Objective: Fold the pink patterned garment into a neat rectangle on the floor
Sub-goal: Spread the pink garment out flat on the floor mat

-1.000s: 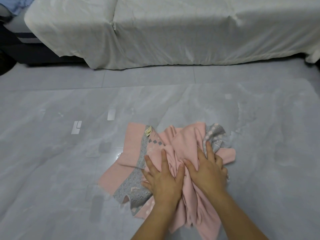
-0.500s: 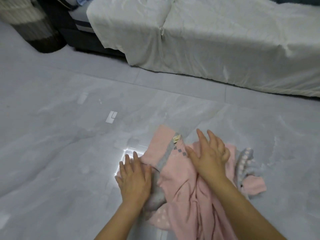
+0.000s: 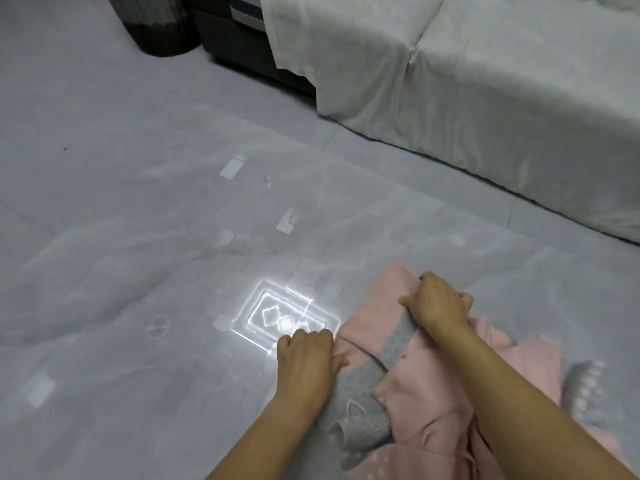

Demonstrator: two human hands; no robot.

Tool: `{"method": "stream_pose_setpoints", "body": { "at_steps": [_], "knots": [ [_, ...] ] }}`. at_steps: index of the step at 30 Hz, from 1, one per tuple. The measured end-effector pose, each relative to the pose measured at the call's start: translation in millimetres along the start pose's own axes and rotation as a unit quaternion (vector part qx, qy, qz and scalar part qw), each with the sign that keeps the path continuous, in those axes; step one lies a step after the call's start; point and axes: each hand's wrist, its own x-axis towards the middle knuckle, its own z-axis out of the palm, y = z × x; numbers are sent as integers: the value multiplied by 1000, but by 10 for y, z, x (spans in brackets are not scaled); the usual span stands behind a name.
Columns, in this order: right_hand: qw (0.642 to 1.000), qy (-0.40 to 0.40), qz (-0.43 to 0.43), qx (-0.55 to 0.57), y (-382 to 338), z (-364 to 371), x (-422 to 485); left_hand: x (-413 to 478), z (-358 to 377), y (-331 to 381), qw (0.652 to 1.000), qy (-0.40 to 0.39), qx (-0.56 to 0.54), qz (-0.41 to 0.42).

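On the floor (image 3: pixel 138 237) before the draped sofa (image 3: pixel 485 98), the pink patterned garment (image 3: pixel 415 393) is lying bunched. I am pinching its left edge with my left hand (image 3: pixel 304 362) and gripping its far edge with my right hand (image 3: pixel 436 303), likely to pull it flat for folding.

1. A head-worn wide-angle camera is looking forward and down, with the person's forearms entering from the bottom edge.
2. It is hanging close over the left hand (image 3: pixel 304 363) and right hand (image 3: pixel 437 303), both low and right of centre on the garment (image 3: pixel 436 389).
3. It is facing across the floor (image 3: pixel 138 209) toward a draped sofa (image 3: pixel 502 98), which is slanting across the upper right.
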Motion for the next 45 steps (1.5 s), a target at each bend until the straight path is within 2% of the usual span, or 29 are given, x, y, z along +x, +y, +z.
{"method": "stream_pose_setpoints", "body": {
  "at_steps": [2, 3, 6, 10, 14, 21, 28, 37, 41, 45],
  "knots": [
    [999, 0, -29, -22, -66, -77, 3, -32, -44, -93, 999, 19, -4, 31],
    [999, 2, -44, -21, -116, -140, 9, -43, -106, -162, 999, 22, -34, 20],
    [996, 22, -81, -3, -378, -374, 52, -51, -335, -518, 990, 28, -125, -61],
    [990, 57, -118, 57, -938, -673, 93, -107, -764, -1119, 971, 83, -184, -125],
    [982, 71, -134, 112, -1627, -864, 115, -40, -1165, -1776, 950, 140, -199, -198],
    [973, 112, -175, 102, -3003, -825, 275, 199, -1663, -2773, 925, 182, -205, -264],
    [974, 71, -166, 136, -4032, -577, 542, 484, -1801, -3423, 908, 190, -223, -299],
    [960, 13, -220, 173, -4832, -211, 681, 716, -1884, -4082, 897, 175, -202, -352],
    [952, -68, -226, 196, -4759, -121, 673, 751, -1789, -3986, 926, 175, -82, -323],
    [960, -75, -212, 166, -4295, -32, 548, 625, -1519, -3551, 965, 166, -31, -203]
  ]
}}
